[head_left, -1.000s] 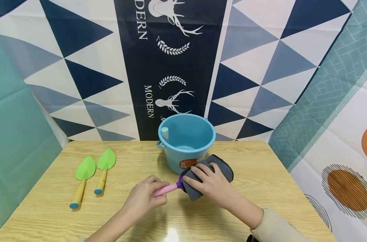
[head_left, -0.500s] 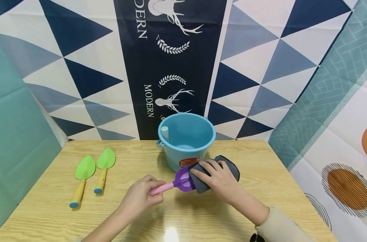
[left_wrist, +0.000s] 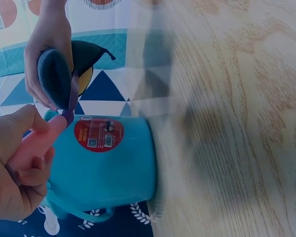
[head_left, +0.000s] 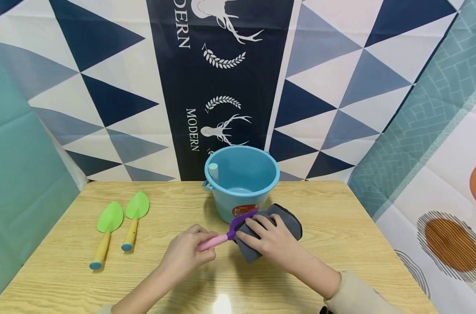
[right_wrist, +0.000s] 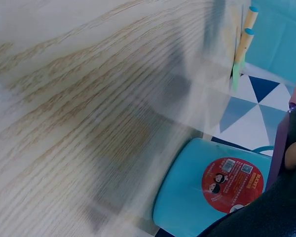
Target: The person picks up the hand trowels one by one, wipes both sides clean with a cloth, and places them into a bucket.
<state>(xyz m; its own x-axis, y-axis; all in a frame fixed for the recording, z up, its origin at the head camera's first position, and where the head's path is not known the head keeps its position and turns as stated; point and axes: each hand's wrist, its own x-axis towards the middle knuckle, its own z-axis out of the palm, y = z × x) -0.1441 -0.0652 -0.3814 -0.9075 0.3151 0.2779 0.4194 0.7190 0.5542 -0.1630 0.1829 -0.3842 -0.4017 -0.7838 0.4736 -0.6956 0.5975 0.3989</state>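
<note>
My left hand [head_left: 188, 248] grips the pink handle of a small toy shovel [head_left: 215, 242] with a purple blade. Above the table, in front of the bucket, my right hand [head_left: 271, 242] holds a folded dark grey cloth [head_left: 286, 220] against that blade. Much of the blade is hidden behind cloth and fingers. In the left wrist view the cloth [left_wrist: 55, 79] is bunched in the right hand's fingers beside the blade's edge. The right wrist view shows the purple blade [right_wrist: 280, 143] along the cloth, with a fingertip over it.
A light blue bucket [head_left: 231, 205] with a red label stands at the table's back, a pale stick-like end [head_left: 213, 171] inside. Two green trowels with yellow handles, one larger [head_left: 110, 218] and one smaller [head_left: 137, 207], lie at left on the wooden table [head_left: 104, 292]. Patterned cloth hangs behind.
My right hand first slid the cloth right along the blade, baring more purple, then came back left toward the handle. The shovel shifted slightly and turned in my left hand.
</note>
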